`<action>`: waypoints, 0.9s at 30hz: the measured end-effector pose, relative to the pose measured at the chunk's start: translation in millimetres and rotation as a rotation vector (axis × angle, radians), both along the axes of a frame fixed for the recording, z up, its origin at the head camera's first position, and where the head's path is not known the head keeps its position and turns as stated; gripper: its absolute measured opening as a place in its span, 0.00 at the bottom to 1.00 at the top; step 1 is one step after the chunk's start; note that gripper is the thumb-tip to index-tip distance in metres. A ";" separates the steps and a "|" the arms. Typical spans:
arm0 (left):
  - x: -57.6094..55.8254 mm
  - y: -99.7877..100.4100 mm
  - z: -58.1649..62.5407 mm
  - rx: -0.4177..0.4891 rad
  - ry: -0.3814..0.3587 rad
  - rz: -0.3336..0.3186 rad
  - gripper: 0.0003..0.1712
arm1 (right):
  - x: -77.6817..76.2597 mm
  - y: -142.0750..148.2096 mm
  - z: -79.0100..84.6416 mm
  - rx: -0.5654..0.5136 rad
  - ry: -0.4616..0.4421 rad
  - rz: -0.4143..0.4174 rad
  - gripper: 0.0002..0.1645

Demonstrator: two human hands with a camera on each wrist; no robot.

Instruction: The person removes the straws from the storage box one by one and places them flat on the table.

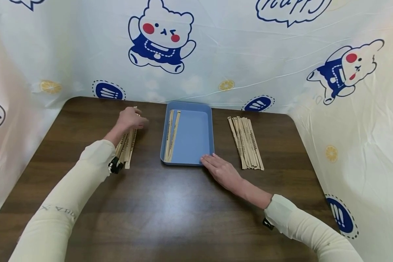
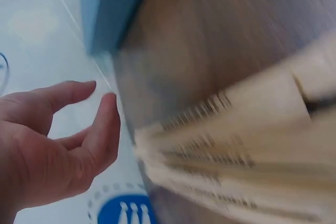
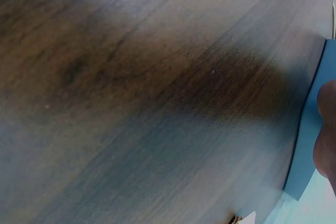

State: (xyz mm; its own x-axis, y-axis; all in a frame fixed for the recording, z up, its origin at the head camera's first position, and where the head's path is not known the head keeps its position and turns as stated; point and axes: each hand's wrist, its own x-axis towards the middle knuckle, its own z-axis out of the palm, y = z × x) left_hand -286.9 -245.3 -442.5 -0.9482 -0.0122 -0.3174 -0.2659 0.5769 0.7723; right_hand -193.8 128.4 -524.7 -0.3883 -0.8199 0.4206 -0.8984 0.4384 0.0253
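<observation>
My left hand [image 1: 130,119] hovers over the far end of a bundle of slim paper-wrapped sticks [image 1: 128,148]. In the left wrist view the thumb and fingers of that hand [image 2: 63,145] are bent with a gap between the tips, nothing in them, beside the blurred printed wrappers [image 2: 226,156]. A blue tray [image 1: 194,140] lies in the middle of the table, with two wrapped sticks [image 1: 172,135] lengthwise along its left side. My right hand [image 1: 221,171] rests with straight fingers on the tray's near right corner; the right wrist view shows part of it against the tray wall [image 3: 307,140].
Another bundle of wrapped sticks [image 1: 245,143] lies to the right of the tray. The brown wooden table [image 1: 170,218] ends at a white printed sheet [image 1: 216,43] hung behind and at the sides.
</observation>
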 end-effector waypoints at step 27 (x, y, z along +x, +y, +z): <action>-10.1 101.0 7.8 -0.067 -0.011 -0.180 0.28 | -0.6 0.9 -1.0 -0.003 0.023 -0.014 0.19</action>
